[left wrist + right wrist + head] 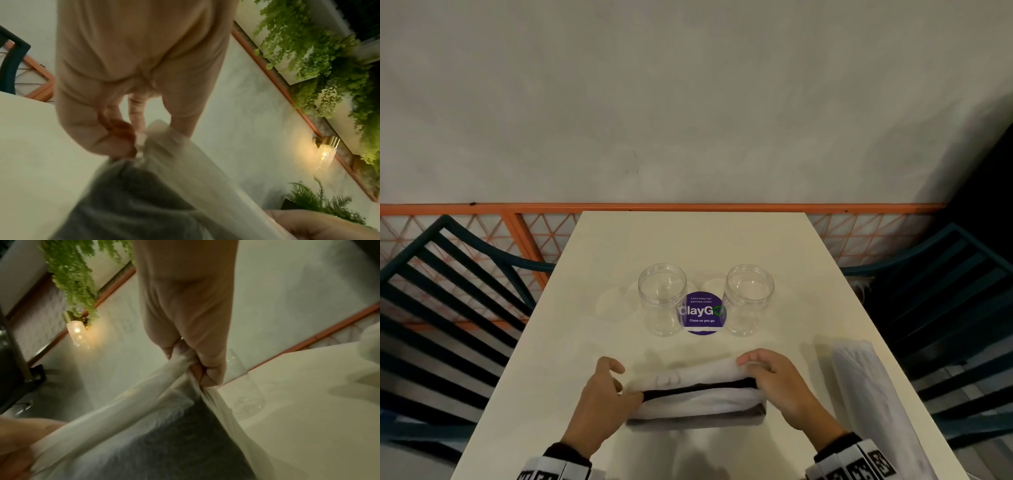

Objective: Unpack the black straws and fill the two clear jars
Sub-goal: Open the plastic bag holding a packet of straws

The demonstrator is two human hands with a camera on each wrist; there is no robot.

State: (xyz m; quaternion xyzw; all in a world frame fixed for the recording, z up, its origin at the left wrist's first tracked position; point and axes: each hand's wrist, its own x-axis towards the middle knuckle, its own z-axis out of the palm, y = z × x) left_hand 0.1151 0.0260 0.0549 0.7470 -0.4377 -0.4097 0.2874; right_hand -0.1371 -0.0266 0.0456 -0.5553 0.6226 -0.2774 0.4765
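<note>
A pale cream rectangular table [640, 240] ran away from the viewer toward a wall. Near its middle stood two clear jars, the left jar [663, 298] and the right jar [748, 299], upright and apart. Between them a round purple sticker [701, 313] lay flat on the surface. Nearer the viewer sat a white plastic bag of black straws [697, 394]. By the right edge lay another white packet [861, 380].
</note>
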